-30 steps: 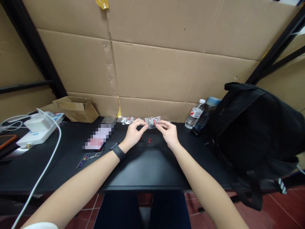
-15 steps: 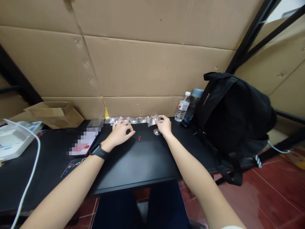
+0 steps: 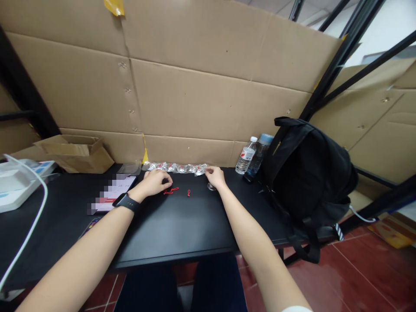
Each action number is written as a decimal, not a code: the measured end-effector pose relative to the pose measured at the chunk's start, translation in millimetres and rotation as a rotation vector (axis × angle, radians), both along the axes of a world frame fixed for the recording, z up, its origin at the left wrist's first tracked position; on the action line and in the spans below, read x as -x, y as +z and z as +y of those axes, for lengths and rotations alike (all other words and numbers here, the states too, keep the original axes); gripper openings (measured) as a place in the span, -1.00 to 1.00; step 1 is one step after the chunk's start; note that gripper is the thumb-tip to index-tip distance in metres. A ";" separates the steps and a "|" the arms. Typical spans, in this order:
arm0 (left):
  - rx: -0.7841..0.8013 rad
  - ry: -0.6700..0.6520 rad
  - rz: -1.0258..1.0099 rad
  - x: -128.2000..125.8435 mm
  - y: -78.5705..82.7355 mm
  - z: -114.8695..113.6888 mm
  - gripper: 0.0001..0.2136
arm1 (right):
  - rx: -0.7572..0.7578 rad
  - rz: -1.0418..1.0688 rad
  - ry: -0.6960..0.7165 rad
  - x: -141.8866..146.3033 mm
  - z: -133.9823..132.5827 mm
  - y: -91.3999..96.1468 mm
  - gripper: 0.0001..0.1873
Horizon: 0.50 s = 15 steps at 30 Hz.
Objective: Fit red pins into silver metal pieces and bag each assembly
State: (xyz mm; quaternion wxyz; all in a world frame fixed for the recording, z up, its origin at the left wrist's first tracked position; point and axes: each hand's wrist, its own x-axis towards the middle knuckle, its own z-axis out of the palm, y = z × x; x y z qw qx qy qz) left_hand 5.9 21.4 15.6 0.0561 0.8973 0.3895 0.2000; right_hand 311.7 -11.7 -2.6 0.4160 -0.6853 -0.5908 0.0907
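A row of small clear plastic packets [image 3: 182,168] with silvery and red contents lies along the back of the black table. My right hand [image 3: 216,177] has its fingertips pinched at the right end of this row, on the last packet [image 3: 200,170]. Below that hand lies a small shiny round piece [image 3: 211,186], partly covered by it. My left hand [image 3: 156,182] is over the left part of the row, fingers curved, with a gap at the thumb and nothing visible held. Beside it are small red cord loops [image 3: 169,191]; a single red loop [image 3: 189,193] lies between the hands.
On the left are a phone [image 3: 118,190], an open brown cardboard box [image 3: 81,154] and a white power strip [image 3: 19,186] with a cable. A water bottle [image 3: 246,158], a blue-capped bottle [image 3: 260,151] and a black backpack [image 3: 308,182] stand right. Cardboard [image 3: 195,95] walls the back.
My left hand has shifted slightly left, and more red loops now show beside it. The right-end packet sits lower, nearly in line with the row. The head view has tilted a little.
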 end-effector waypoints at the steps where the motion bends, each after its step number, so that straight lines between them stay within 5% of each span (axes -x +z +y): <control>1: 0.015 -0.019 -0.001 1.6 1.0 0.2 -0.81 | 0.012 -0.110 -0.034 0.7 -4.0 3.7 -0.77; 4: 0.066 -0.075 0.017 2.9 2.8 -1.2 -0.79 | 0.048 -0.326 -0.069 -5.7 -19.3 13.8 -0.74; 7: 0.073 -0.107 0.027 -5.1 0.4 -7.3 -0.74 | 0.146 -0.347 0.140 -19.7 -32.8 18.3 -0.68; 11: 0.027 -0.114 0.014 -30.5 -6.1 -29.2 -0.75 | 0.268 -0.310 0.375 -33.2 -42.1 19.0 -0.35; 15: -0.053 -0.119 0.040 -55.4 -9.1 -57.2 -0.76 | 0.312 -0.272 0.386 -36.7 -42.1 19.3 -0.42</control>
